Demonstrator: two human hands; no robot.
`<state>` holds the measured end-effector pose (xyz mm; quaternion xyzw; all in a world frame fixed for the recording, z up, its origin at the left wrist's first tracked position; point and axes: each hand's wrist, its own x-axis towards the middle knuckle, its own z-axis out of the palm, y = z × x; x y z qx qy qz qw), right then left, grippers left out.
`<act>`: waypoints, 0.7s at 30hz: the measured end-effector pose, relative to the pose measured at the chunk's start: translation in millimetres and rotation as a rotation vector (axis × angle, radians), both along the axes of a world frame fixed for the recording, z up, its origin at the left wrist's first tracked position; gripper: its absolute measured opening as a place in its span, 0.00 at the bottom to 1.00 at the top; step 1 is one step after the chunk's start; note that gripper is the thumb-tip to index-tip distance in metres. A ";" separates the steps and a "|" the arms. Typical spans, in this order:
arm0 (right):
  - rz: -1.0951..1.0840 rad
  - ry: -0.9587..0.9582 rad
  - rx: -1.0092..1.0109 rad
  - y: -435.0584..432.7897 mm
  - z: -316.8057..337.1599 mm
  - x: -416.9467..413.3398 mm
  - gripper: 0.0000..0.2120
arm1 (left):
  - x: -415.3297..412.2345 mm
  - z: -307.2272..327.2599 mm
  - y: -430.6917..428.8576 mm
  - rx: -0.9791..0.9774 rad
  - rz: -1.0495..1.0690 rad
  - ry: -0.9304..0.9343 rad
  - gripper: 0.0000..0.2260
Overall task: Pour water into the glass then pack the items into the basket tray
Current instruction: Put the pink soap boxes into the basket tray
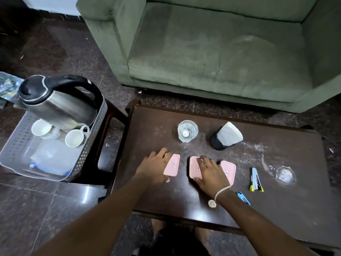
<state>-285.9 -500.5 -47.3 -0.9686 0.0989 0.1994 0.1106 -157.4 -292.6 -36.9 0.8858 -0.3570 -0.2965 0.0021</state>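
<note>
Three pink lidded boxes lie in a row on the dark table [276, 209]. My left hand [154, 168] grips the left pink box [173, 165] along its left edge. My right hand [212, 172] lies over the middle pink box [194, 168], fingers curled around it, and partly hides the right pink box [229, 170]. A glass [187, 131] with water stands further back. The grey basket tray [16, 145] sits on a stand at the left, holding a steel kettle [59, 102], two white cups [73, 138] and clear plastic bags [51, 159].
A tissue holder [226, 138] stands right of the glass. A yellow-tipped cutter [255, 180], a blue tool [243, 198] and a small cork [212, 203] lie near my right wrist. A green sofa [221, 52] is behind the table.
</note>
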 end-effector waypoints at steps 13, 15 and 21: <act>0.096 0.096 -0.030 -7.7 -26.2 8.8 0.51 | -11.9 -18.9 -18.6 0.013 0.019 0.033 0.47; 0.096 0.089 -0.039 -8.0 -26.0 10.2 0.50 | -11.7 -19.6 -18.8 -0.017 0.028 0.038 0.44; 0.039 0.038 0.047 2.4 -7.4 12.8 0.49 | -1.9 -7.5 -0.5 -0.138 0.030 0.062 0.42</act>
